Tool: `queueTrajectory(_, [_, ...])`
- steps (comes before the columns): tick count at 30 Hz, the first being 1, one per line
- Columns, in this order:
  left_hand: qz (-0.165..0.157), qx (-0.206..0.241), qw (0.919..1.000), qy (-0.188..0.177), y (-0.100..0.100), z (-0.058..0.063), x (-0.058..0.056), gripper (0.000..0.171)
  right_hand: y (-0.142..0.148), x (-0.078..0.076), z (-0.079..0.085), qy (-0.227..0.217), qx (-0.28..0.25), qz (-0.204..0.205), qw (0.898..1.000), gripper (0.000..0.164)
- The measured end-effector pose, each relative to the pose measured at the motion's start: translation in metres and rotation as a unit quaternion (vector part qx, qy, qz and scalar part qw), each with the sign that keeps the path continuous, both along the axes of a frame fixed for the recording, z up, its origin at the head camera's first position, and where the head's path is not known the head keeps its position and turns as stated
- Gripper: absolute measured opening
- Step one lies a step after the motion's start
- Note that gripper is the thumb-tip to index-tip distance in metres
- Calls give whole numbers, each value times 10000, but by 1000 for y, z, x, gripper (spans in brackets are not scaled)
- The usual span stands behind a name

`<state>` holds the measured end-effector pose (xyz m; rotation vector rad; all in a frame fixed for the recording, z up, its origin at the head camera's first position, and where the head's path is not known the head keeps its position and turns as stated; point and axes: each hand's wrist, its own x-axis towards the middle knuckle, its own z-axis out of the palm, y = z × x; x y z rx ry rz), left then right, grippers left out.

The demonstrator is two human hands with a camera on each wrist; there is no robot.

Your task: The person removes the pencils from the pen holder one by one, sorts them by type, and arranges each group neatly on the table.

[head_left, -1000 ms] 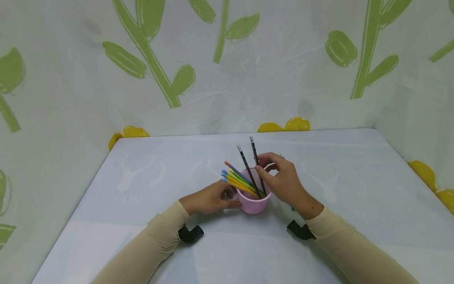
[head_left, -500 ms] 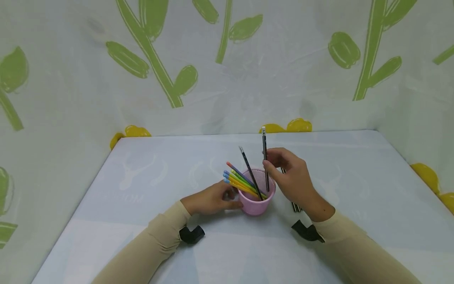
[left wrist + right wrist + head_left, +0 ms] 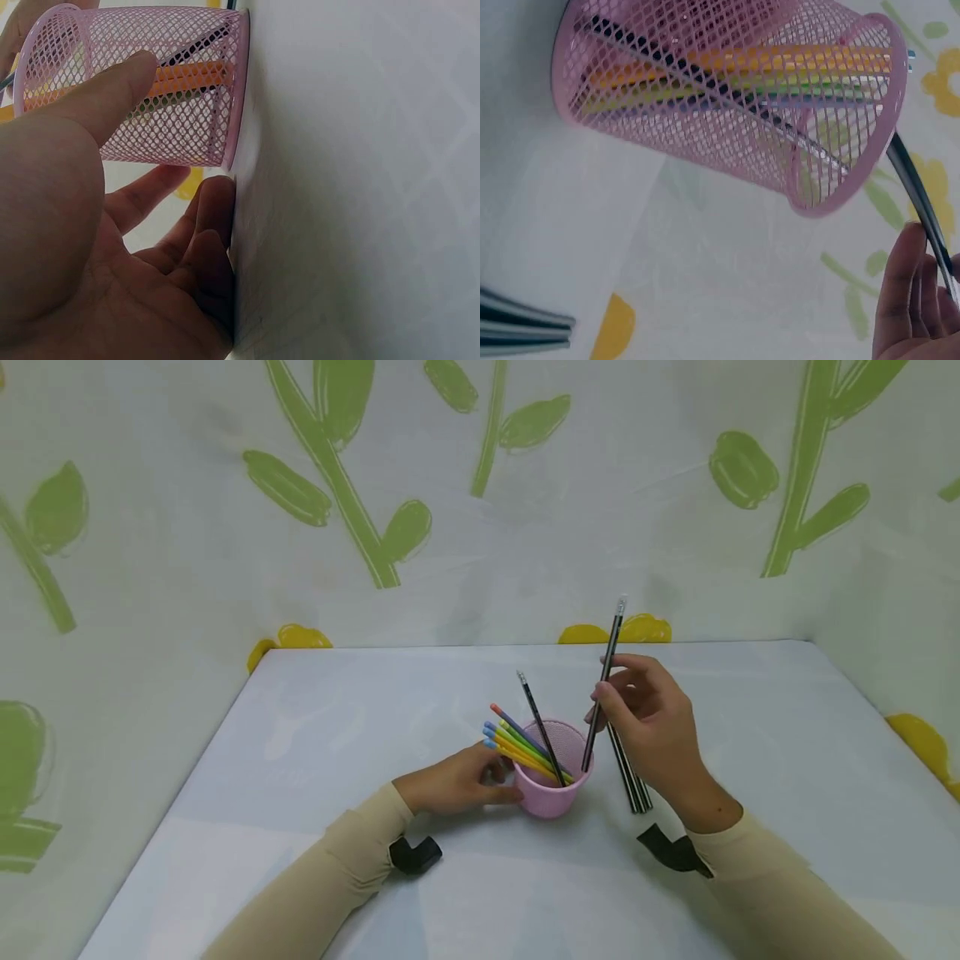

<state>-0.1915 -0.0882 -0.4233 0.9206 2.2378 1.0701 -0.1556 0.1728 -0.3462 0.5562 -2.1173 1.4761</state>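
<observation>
One black pencil [image 3: 612, 642] pinched in grip of right hand [image 3: 656, 718], leaning right, lower end at right rim of cup [image 3: 545, 797]; left hand [image 3: 453, 781] holds cup on desk [image 3: 495, 893]. I'd brace cup lightly, guide black pencil steeply, avoid snagging rim.

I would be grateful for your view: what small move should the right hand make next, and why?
Probably carry the held black pencil clear of the pink cup and towards the loose black pencils on the table. Over the last second the right hand has raised it and swung it rightward, while the left hand holds the cup.
</observation>
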Motion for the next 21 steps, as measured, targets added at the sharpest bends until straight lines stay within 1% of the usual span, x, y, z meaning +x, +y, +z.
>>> queueTrajectory(2, [-3,29,10000,-7,2,0,0,44,6,1,2,-94,-134,-44,9999,32])
queueTrajectory(6, [15,60,10000,-3,3,0,1,44,19,2,8,-472,-378,-181,9980,30])
queueTrajectory(8, [17,22,10000,-4,3,0,0,43,26,3,10,-620,-380,-275,9970,30])
queueTrajectory(10, [49,-31,10000,-22,4,0,1,42,34,3,9,-732,-241,-351,9964,29])
queueTrajectory(13, [81,-91,9999,-51,5,-1,1,41,44,2,4,-1025,-56,-400,9939,29])
queueTrajectory(17, [89,-98,9999,-19,6,-1,1,41,55,-2,-5,-1547,157,-465,9867,31])
queueTrajectory(21, [110,-60,9999,61,6,-1,1,39,59,-10,-12,-1915,458,-493,9792,34])
